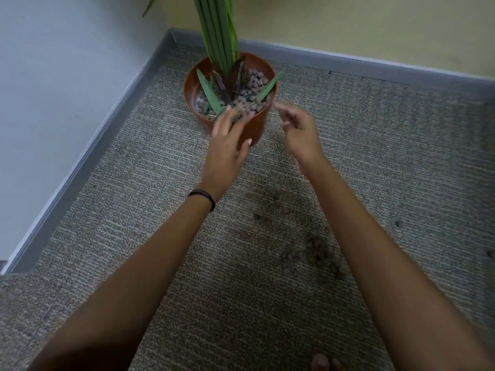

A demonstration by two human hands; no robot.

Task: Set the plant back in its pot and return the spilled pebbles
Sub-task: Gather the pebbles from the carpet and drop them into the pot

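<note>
A brown plastic pot [255, 129] stands upright on the carpet near the room's corner. The green plant [218, 36] rises from it, with brown clay pebbles [254, 79] around its stems. My left hand [230, 137] lies flat over the pot's near rim, fingers spread on the pebbles. My right hand [300, 129] hovers just right of the pot, blurred, fingers loosely apart and nothing seen in it. Spilled pebbles [316, 250] lie scattered on the carpet between my forearms and under the right one.
Grey skirting [88, 162] and walls close the corner at left and behind the pot. Grey speckled carpet [139, 210] covers the floor. A few stray pebbles [399, 223] lie far right, and more [321, 361] at the bottom edge.
</note>
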